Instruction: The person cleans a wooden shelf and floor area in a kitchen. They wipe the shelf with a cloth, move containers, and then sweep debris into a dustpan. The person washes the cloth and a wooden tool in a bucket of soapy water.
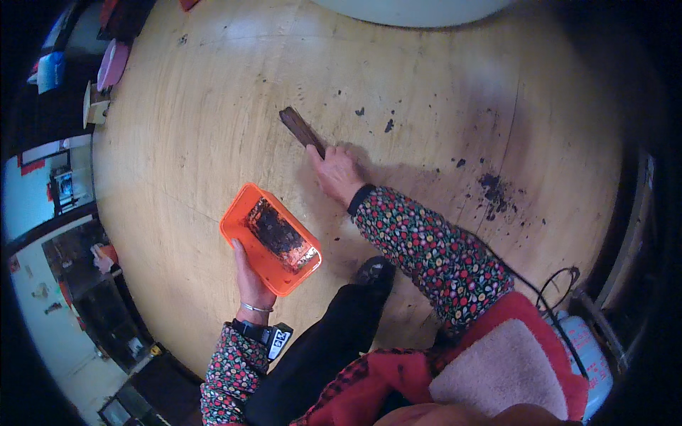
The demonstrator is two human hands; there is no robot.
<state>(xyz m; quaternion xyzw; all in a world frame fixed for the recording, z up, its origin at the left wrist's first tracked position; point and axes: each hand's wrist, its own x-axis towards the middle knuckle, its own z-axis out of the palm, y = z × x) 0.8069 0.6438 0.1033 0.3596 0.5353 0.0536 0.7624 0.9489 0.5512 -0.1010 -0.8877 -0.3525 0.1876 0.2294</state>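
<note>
My left hand (253, 279) grips the near left rim of an orange plastic container (256, 258), which is tilted so that its inside shows. Dark, crumbly matter (274, 229) lies along one inner side and the bottom. Up and to the right, my right hand (337, 173) is closed around a flat, dark brown piece of wood or a similar stick (301, 128), its free end pointing to the upper left. Dark flakes (389, 125) and a larger patch of dark crumbs (494, 193) lie on the wood-patterned floor, to the right of my right hand.
A pale rounded object (426, 11) stands at the top edge. At the lower right are a gas cylinder (594, 362) and a black cable (533, 287). A pink basin (112, 65) and dark furniture (80, 266) are at the left. My shoe (374, 270) rests near the middle.
</note>
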